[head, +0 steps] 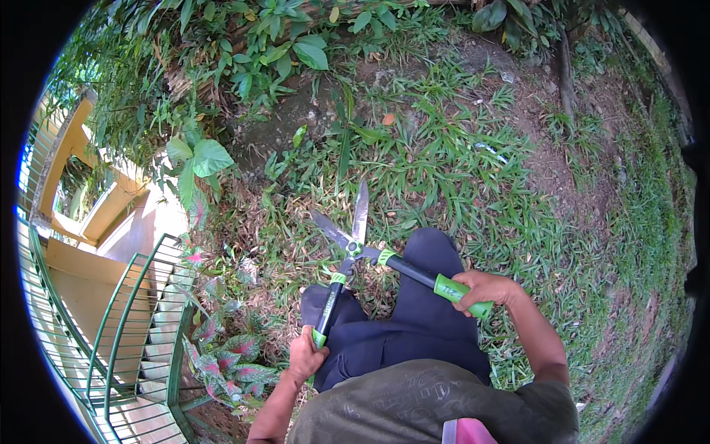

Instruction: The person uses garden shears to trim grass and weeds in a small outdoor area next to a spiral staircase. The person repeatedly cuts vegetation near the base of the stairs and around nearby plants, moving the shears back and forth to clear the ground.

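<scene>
A pair of hedge shears [355, 249] with black and green handles lies across the space before my knees, its two metal blades spread apart and pointing away from me. My left hand [306, 355] grips the green end of the left handle, low beside my left thigh. Around the green grip of the right handle, my right hand [483, 291] is closed, to the right of my right knee. The blades hover over or rest among grass [421, 188]; I cannot tell whether they touch it. Nothing is seen between the blades except grass and ground behind them.
Pink-and-green caladium leaves [227, 366] grow at my left, beside a green metal railing [113, 333] and stairs [166, 322]. Leafy shrubs [266, 44] and a dark rock [277, 127] stand ahead. Bare soil [588, 166] slopes at the right, with a thin trunk [566, 77].
</scene>
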{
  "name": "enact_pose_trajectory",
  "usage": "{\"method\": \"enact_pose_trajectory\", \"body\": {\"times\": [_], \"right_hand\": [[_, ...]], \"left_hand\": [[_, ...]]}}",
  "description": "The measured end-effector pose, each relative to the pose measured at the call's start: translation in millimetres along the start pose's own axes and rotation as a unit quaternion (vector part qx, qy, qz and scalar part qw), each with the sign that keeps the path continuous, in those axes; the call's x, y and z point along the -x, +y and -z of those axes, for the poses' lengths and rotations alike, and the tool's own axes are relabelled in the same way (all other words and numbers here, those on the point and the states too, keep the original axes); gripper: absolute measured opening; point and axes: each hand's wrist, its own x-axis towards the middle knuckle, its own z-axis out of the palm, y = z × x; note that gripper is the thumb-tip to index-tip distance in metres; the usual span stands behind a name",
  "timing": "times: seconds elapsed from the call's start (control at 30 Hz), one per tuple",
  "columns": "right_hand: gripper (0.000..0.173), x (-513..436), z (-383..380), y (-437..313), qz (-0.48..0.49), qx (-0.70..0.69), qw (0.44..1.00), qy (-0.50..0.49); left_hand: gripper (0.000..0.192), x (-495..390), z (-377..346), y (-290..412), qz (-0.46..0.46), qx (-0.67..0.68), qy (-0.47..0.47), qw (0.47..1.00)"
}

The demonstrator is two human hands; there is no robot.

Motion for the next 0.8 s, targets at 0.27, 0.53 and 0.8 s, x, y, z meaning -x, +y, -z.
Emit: {"method": "enact_pose_trajectory", "body": {"times": [0.27, 0.53, 0.8], "right_hand": [[0.033, 49.4, 6.4, 15.3, -0.102, 0.355, 0.864, 0.341], [0.032, 22.3, 52.3, 66.5, -0.074, 0.378, 0.815, 0.433], [0.040, -11.0, 36.9, 148.7, -0.092, 0.391, 0.819, 0.410]], "left_hand": [[0.048, -58.4, -5.6, 44.5, -0.100, -0.049, -0.051, 0.992], [0.048, -135.2, -23.5, 70.3, -0.139, -0.057, -0.055, 0.987], [0.051, -139.8, -58.9, 18.1, -0.101, -0.066, -0.107, 0.987]]}}
